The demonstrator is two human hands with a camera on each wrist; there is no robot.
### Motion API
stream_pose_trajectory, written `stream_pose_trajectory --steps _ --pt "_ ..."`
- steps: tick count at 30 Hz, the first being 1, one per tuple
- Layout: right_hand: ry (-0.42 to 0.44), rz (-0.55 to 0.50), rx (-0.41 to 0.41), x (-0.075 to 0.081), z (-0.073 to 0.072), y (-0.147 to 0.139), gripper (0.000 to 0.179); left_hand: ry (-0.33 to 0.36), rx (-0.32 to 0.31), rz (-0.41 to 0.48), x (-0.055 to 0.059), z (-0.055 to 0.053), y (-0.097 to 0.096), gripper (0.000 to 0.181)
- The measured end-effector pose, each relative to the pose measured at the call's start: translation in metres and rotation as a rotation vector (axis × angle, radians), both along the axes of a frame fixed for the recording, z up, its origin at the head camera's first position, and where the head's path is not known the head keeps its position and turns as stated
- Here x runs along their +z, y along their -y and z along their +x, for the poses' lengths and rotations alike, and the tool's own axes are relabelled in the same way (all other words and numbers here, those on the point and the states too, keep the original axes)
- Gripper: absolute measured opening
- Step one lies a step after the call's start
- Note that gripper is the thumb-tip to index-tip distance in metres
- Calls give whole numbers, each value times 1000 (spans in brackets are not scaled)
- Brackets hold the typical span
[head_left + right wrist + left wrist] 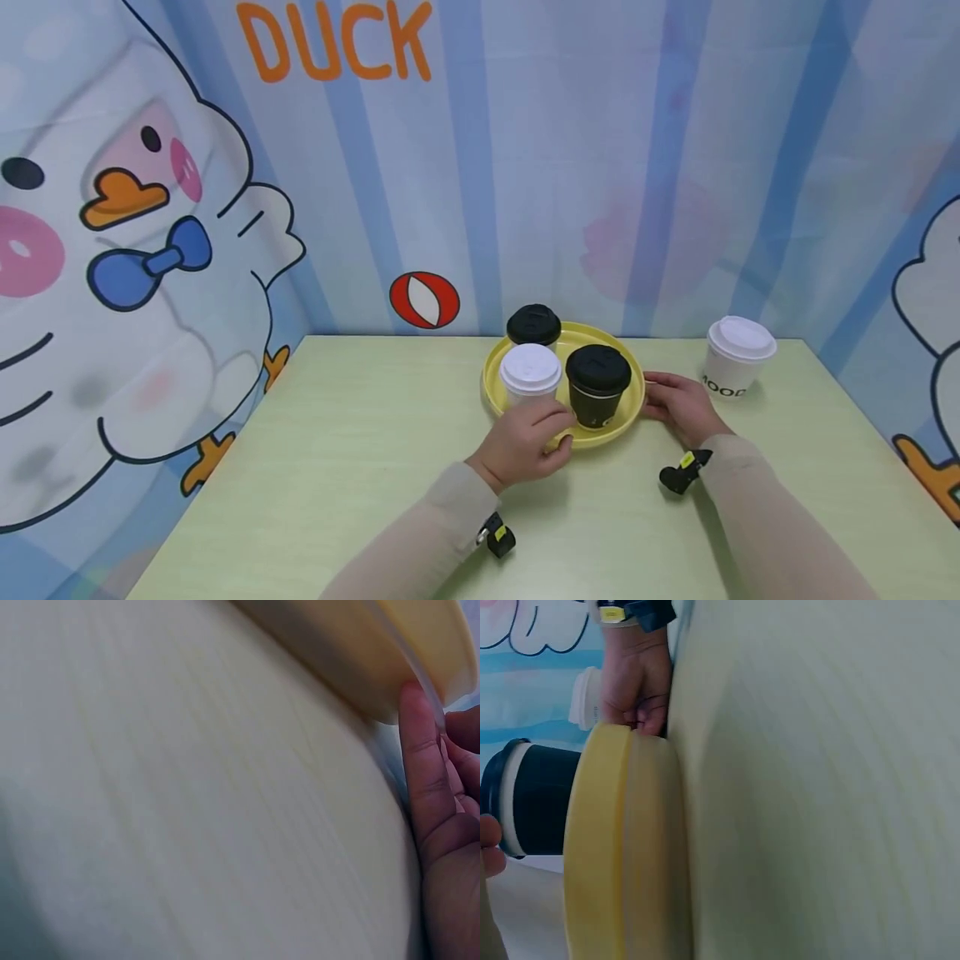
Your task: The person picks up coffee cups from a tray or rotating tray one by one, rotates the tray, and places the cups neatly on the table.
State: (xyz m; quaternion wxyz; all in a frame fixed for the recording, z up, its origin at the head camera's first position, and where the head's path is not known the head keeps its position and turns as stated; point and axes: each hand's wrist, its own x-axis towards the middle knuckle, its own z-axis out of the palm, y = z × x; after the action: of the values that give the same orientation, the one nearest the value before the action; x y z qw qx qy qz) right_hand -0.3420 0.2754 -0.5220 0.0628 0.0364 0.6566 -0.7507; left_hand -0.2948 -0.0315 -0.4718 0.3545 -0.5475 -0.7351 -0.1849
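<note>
A round yellow tray [483, 375] lies on the table and bears three paper cups. The white-lidded cup [531, 367] stands front left, the black cup [597, 383] to its right, and another black-lidded cup [534, 323] behind. My left hand [525, 440] is over the tray's front edge, close to the white-lidded cup, with thumb and fingers apart and loosely bent. In the left wrist view its fingertips [490, 844] appear beside the black cup's lid; I cannot tell whether they touch. My right hand [684, 407] pinches the tray's right rim, its thumb [424, 761] against the outer side.
A white lidded cup [738, 354] with dark lettering stands on the table behind and right of my right hand. The pale green table [360, 433] ends at a blue striped backdrop [525, 167] printed with ducks. Small black cameras are worn on both wrists.
</note>
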Motion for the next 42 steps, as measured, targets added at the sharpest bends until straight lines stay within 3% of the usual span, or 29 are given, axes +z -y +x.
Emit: stream_pose_trajectory --steps 4,10,18,32,42 --pt "-5 3 3 2 0 2 56 23 42 -95 -4 0 -4 14" --pt "-9 17 5 4 1 2 55 44 157 -208 -3 5 -11 8" --pt "-11 39 4 1 1 1 54 162 287 -341 -1 10 -19 14" --pt "-29 19 5 1 0 2 55 148 312 -349 -2 8 -17 10" --pt "-20 72 -2 -1 -1 0 53 140 300 -328 -4 5 -7 6"
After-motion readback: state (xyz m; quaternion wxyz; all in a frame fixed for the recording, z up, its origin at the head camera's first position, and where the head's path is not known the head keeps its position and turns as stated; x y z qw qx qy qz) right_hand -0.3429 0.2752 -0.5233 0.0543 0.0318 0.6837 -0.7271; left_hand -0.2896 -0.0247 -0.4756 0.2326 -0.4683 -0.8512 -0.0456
